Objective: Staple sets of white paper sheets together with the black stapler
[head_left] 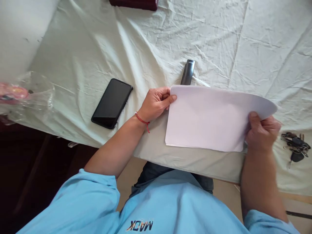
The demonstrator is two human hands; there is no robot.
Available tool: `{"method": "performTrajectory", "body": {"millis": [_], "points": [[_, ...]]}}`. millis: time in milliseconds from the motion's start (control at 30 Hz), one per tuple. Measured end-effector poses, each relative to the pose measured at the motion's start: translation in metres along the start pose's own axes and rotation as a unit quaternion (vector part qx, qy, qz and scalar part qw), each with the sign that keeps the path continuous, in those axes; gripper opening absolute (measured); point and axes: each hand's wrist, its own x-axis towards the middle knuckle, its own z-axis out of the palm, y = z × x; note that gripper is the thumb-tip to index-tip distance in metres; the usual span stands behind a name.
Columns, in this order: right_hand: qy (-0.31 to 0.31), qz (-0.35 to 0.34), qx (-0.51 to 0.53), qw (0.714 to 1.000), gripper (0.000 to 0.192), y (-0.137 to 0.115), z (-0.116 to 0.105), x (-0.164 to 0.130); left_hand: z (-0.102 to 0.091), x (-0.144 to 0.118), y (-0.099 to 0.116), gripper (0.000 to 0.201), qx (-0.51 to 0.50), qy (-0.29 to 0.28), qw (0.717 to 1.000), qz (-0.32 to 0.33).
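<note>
A stack of white paper sheets (207, 118) lies on the pale green cloth-covered table (102, 48) in front of me. My left hand (156, 104) pinches the stack's upper left corner between thumb and fingers. My right hand (262, 131) grips the stack's right edge, thumb on top, and the sheets bow upward there. A red thread is tied round my left wrist. A dark stapler (188, 72) lies just behind the paper, its near end hidden by the sheets.
A black phone (112, 103) lies face up left of my left hand. A bunch of keys (295, 148) rests at the right. Clear plastic with a pink item (21, 96) sits at the left edge. A dark maroon object (134, 4) lies at the far edge.
</note>
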Motion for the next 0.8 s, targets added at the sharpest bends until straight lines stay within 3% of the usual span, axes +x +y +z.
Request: {"method": "performTrajectory", "body": {"millis": [100, 200, 300, 467, 633, 800], "points": [[0.045, -0.049, 0.012, 0.998, 0.045, 0.013, 0.018, 0.003, 0.002, 0.0, -0.001, 0.045, 0.008, -0.016, 1.0, 0.008], [0.071, -0.048, 0.086, 0.993, 0.039, 0.018, 0.019, 0.004, 0.005, -0.002, 0.0, 0.045, 0.048, -0.059, 0.997, 0.001], [0.07, -0.036, 0.119, 0.99, 0.04, 0.017, 0.016, 0.004, 0.006, -0.001, 0.001, 0.045, 0.111, -0.039, 0.993, 0.004], [0.028, -0.05, 0.069, 0.996, 0.046, 0.016, 0.013, 0.003, 0.007, 0.003, 0.004, 0.06, 0.19, 0.017, 0.981, 0.04], [0.027, -0.054, 0.071, 0.996, 0.044, 0.018, 0.012, 0.005, 0.005, 0.003, 0.002, 0.057, 0.131, -0.045, 0.99, 0.019], [0.02, -0.055, 0.055, 0.997, 0.041, 0.016, 0.013, 0.004, 0.004, 0.003, 0.002, 0.058, 0.183, -0.022, 0.983, 0.026]]}}
